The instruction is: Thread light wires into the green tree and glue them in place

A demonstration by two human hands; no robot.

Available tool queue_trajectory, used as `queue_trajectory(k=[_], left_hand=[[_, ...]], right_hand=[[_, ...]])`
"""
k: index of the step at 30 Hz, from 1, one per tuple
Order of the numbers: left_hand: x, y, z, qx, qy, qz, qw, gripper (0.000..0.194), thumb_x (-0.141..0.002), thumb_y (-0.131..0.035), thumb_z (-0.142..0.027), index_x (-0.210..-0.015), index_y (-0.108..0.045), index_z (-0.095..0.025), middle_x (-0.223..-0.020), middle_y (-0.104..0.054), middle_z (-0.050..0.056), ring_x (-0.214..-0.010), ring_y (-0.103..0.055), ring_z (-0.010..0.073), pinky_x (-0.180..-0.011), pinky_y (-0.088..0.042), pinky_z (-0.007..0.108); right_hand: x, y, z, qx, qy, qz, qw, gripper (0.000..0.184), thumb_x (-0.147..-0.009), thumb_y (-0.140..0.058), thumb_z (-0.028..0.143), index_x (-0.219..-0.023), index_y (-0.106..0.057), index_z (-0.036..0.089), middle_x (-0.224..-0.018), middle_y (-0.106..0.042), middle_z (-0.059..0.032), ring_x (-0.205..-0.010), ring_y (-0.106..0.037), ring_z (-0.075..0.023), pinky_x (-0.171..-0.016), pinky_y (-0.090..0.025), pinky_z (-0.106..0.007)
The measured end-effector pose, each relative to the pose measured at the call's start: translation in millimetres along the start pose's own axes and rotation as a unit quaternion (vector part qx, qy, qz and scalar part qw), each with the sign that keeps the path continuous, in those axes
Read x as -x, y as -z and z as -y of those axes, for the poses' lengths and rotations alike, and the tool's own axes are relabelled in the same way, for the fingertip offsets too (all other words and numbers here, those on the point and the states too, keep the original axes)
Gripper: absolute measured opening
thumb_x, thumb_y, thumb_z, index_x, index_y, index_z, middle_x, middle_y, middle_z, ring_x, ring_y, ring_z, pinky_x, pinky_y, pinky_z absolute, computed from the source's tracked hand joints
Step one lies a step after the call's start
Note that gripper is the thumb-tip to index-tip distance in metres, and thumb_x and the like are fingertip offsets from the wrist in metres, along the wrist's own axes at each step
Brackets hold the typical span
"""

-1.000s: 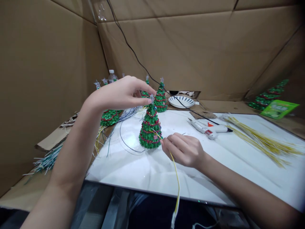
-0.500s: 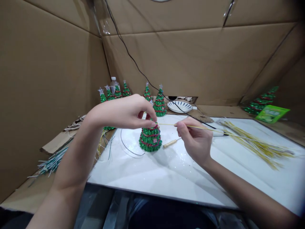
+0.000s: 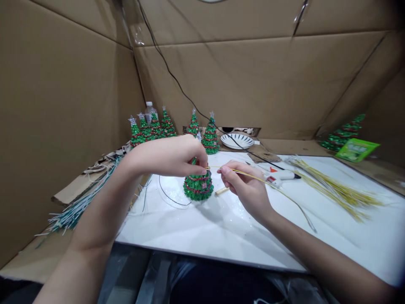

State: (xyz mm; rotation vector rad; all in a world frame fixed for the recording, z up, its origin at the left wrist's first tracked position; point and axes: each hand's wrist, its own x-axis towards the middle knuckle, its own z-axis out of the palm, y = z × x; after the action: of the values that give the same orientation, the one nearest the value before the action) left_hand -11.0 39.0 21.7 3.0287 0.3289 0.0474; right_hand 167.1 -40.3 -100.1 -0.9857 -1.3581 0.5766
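Observation:
A green beaded Christmas tree (image 3: 198,191) with red bead garlands stands upright on the white board. My left hand (image 3: 182,155) arches over it and hides its top. Its thumb and fingers are closed at the tree's upper part, where one end of a thin yellow wire (image 3: 286,196) meets them. Just right of the tree, my right hand (image 3: 247,185) pinches that wire between thumb and fingers. From there the wire's free length trails right and curves down over the board. A wooden-handled tool (image 3: 222,191) lies partly hidden behind my right hand.
A white glue gun (image 3: 281,176) lies behind my right hand, beside a bundle of yellow wires (image 3: 341,188). Several finished trees (image 3: 210,135) and a striped plate (image 3: 237,141) stand at the back. Green and white wires (image 3: 76,207) lie left. Cardboard walls (image 3: 253,76) enclose the table.
My right hand has moved left, closer to the tree and my left fingers, along the yellow wire. The wire's free end now droops toward the board. The glue gun has come into fuller view.

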Motion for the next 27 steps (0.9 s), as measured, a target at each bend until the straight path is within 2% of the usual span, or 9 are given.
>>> queue_trajectory(k=[9,16,20,27], left_hand=[[-7,-6.1,4,0.005,0.010,0.030,0.999,0.019,-0.087,-0.056,-0.026,-0.079,-0.072,-0.018,-0.073,-0.072,0.002,-0.064,-0.062,0.0131,-0.060,-0.040,0.025],[-5,-3.7,6,0.013,0.012,0.024,1.000,0.017,-0.086,-0.056,-0.024,-0.083,-0.073,-0.019,-0.075,-0.072,0.000,-0.066,-0.062,0.0124,-0.060,-0.040,0.024],[-4,-1.9,7,0.025,0.017,0.016,0.999,0.016,-0.085,-0.056,-0.023,-0.081,-0.072,-0.019,-0.075,-0.072,0.000,-0.066,-0.062,0.0125,-0.060,-0.040,0.025],[-2,-1.3,12,0.023,0.008,0.005,1.000,0.017,-0.087,-0.056,-0.024,-0.083,-0.072,-0.020,-0.076,-0.072,0.000,-0.067,-0.062,0.0129,-0.063,-0.041,0.025]], right_hand=[[1,-2,2,-0.056,-0.039,-0.004,0.998,0.026,-0.081,-0.069,0.043,-0.085,-0.067,0.017,-0.065,-0.063,0.0002,-0.048,-0.051,-0.0078,-0.037,-0.035,-0.019],[0,0,-1,-0.069,-0.051,0.018,0.996,0.022,-0.077,-0.073,0.037,-0.079,-0.067,0.016,-0.067,-0.068,-0.0020,-0.048,-0.058,-0.0104,-0.034,-0.038,-0.019],[0,1,0,-0.047,-0.052,0.026,0.997,0.020,-0.076,-0.075,0.035,-0.079,-0.071,0.016,-0.067,-0.069,-0.0028,-0.048,-0.058,-0.0100,-0.036,-0.040,-0.019],[1,0,-1,0.024,-0.044,-0.009,0.999,0.019,-0.074,-0.077,0.035,-0.080,-0.077,0.017,-0.064,-0.069,-0.0028,-0.052,-0.058,-0.0104,-0.039,-0.039,-0.019]])
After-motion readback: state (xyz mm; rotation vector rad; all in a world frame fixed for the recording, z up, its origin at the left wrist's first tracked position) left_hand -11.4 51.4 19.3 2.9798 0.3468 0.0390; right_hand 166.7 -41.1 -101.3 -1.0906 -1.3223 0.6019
